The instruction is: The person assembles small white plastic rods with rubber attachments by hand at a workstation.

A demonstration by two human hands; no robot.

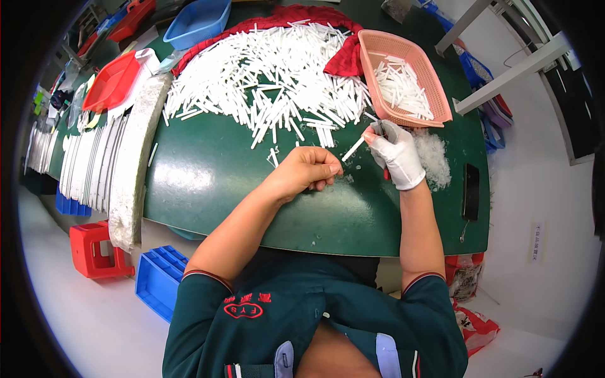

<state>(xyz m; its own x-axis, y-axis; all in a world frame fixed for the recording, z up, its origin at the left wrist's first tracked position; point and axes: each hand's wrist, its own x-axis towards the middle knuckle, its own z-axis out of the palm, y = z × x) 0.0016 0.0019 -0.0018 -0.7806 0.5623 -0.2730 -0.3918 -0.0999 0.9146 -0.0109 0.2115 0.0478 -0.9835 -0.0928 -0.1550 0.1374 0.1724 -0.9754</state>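
Observation:
My right hand (pixel 398 155), in a white glove with bare fingertips, pinches a slim white plastic stick (pixel 354 148) that points down and left. A small tool shows in the same hand, with a dark end (pixel 380 128) above and a bit of red below; its kind is mostly hidden. My bare left hand (pixel 309 169) is just left of the stick's lower end, its thumb and fingers pressed together. Whatever it may hold is too small to make out. Beyond both hands, a big heap of white sticks (pixel 252 69) covers the green table (pixel 246 195).
A pink basket (pixel 413 50) with more sticks stands at the far right. Clear-white scraps (pixel 435 159) lie beside my right hand, and a black phone (pixel 471 192) farther right. A red cloth (pixel 345 58) lies under the heap. Left are a red tray (pixel 112 82) and stacked white strips (pixel 94 160).

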